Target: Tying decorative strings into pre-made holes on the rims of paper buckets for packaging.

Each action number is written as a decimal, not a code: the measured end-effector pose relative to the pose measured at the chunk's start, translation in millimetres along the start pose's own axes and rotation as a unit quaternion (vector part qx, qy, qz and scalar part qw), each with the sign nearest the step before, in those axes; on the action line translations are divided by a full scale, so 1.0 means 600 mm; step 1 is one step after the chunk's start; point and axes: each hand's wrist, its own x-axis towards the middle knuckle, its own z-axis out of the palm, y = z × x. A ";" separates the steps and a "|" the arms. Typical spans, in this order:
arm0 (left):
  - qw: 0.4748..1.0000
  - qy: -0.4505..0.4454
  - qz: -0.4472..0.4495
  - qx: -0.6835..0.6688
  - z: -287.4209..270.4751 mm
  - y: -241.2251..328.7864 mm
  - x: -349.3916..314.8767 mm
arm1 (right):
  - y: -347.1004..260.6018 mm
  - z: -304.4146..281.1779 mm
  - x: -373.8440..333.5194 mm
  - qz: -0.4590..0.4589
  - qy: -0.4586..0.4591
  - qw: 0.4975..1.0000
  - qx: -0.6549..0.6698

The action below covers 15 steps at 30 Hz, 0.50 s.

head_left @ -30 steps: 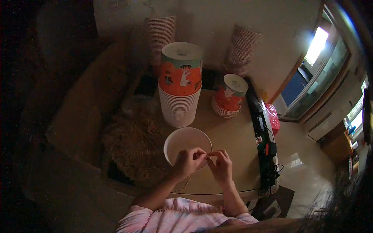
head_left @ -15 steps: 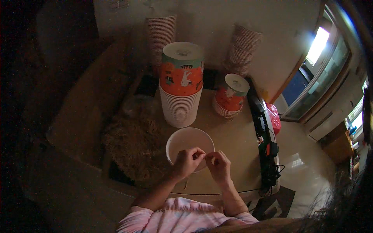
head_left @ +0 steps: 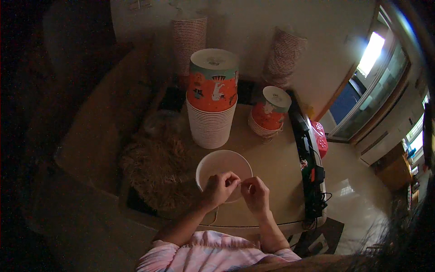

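Note:
A white paper bucket (head_left: 222, 162) stands open side up near the table's front, in front of me. Over its near rim my left hand (head_left: 220, 187) and my right hand (head_left: 256, 192) meet, fingertips almost touching. Both are closed in a pinch; what lies between the fingers is too small to make out. A thin tan strand (head_left: 215, 217) hangs below my left hand by the bucket. Behind the bucket rises a tall stack of upside-down paper buckets (head_left: 211, 124), the top one orange and green. To the left lies a shaggy heap of tan strands (head_left: 156, 167).
A shorter stack of orange-and-green buckets (head_left: 270, 113) stands at the right back. Two wrapped stacks, one left (head_left: 189, 45) and one right (head_left: 285, 56), stand by the wall. Black devices and cables (head_left: 317, 181) line the table's right edge, beside a red item (head_left: 320, 138).
The white bucket has shifted very slightly to the right. My hands keep nearly the same pinch and place, and the strand below has swung a little.

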 end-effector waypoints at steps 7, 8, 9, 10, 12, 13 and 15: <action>1.000 -0.001 -0.008 0.009 -0.001 0.006 0.002 | 0.001 0.002 0.002 -0.017 0.002 1.000 -0.004; 1.000 -0.001 -0.007 0.005 0.000 0.004 0.001 | 0.000 0.002 0.002 -0.027 0.004 1.000 -0.010; 1.000 -0.001 -0.006 0.001 0.001 0.002 0.001 | 0.000 0.002 0.001 -0.037 0.006 0.999 -0.016; 1.000 -0.001 -0.005 0.001 0.001 0.002 0.000 | 0.000 0.003 0.000 -0.037 0.006 0.999 -0.016; 1.000 0.004 0.002 0.004 0.001 0.001 0.000 | 0.002 0.005 0.000 -0.038 0.013 0.999 0.000; 1.000 0.004 0.002 0.004 0.000 0.001 -0.001 | 0.005 0.006 -0.001 -0.038 0.013 0.999 0.000; 1.000 0.003 0.003 0.007 0.000 0.004 0.000 | 0.012 0.006 -0.001 -0.043 0.009 0.999 0.001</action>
